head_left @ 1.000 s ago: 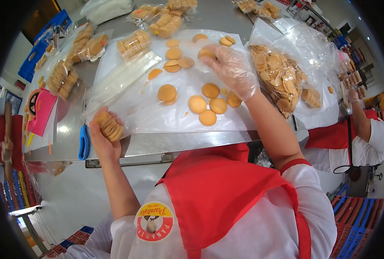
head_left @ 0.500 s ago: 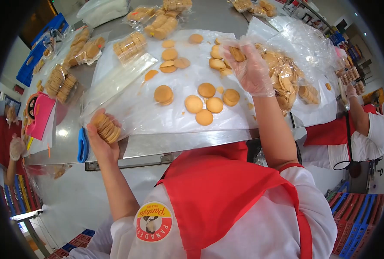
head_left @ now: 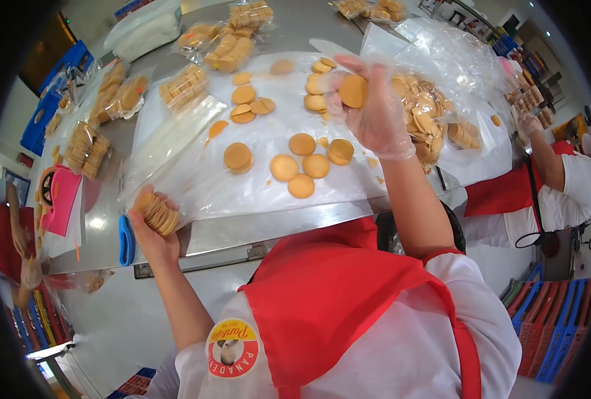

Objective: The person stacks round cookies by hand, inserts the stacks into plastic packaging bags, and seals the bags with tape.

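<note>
Worktop with biscuits, both hands loaded.

Worktop [head_left: 275, 234] is bare metal at the near edge; on my feed a white sheet [head_left: 358, 176] covers its middle, bagged biscuits [head_left: 428, 116] heaped at right. My right hand [head_left: 377, 121], clear-gloved, is raised just left of that heap; my left hand [head_left: 156, 242] is curled at the sheet's near left. Left cups a biscuit stack [head_left: 157, 213]; loose biscuits [head_left: 284, 167] lie between the hands. Right has fingers closed on a round biscuit [head_left: 353, 91], flat face showing; can't tell if more sit behind.
</note>
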Available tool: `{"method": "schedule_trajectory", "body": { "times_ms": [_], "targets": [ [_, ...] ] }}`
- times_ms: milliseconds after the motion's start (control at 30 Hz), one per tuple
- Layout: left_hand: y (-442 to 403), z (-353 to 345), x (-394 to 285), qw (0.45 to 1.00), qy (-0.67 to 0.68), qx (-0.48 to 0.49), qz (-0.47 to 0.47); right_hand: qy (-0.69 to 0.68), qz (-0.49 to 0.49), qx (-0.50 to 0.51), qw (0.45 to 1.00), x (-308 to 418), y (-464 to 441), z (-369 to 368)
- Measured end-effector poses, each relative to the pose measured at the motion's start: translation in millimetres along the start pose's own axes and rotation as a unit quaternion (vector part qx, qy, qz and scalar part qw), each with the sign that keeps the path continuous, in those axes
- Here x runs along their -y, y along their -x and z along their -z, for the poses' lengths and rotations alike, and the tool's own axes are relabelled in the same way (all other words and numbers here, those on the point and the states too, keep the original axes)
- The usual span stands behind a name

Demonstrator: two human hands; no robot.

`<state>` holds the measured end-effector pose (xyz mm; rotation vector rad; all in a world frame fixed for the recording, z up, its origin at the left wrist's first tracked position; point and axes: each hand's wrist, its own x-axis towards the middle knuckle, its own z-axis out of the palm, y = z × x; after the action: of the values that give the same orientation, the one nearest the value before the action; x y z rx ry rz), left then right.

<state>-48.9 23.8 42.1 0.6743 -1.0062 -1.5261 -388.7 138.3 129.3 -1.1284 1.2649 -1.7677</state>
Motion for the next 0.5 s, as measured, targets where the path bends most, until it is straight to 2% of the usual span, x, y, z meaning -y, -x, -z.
{"method": "schedule_trajectory", "body": {
  "times_ms": [33, 67, 100, 200, 300, 367, 433, 500],
  "targets": [
    [1, -1, 0, 1.0, 0.0, 0.002, 0.001, -0.044, -0.003, 0.027, 0.999, 1, 0, 0],
    [1, -1, -1, 1.0, 0.0, 0.003, 0.002, -0.219, -0.036, 0.096, 0.97, 5, 2, 0],
    [2, -2, -2, 1.0, 0.0, 0.005, 0.002, -0.385, -0.067, 0.161, 0.906, 8, 3, -1],
    [1, 1, -2, 0.999, -0.003, 0.035, -0.008, -0.383, -0.078, 0.168, 0.905, 7, 3, -4],
    [0, 5, 3, 0.999, 0.033, 0.023, 0.008, -0.189, -0.024, 0.077, 0.979, 3, 8, -12],
    [2, 1, 1, 0.999, 0.037, 0.0, 0.026, -0.179, -0.054, 0.016, 0.982, 6, 11, -22],
    [5, -4, -4, 0.997, 0.068, 0.032, 0.025, -0.084, -0.017, 0.004, 0.996, 1, 14, -19],
    [4, -7, -6, 0.997, 0.053, 0.05, 0.011, -0.068, -0.036, 0.037, 0.996, -3, 11, 2]
  ]
}}
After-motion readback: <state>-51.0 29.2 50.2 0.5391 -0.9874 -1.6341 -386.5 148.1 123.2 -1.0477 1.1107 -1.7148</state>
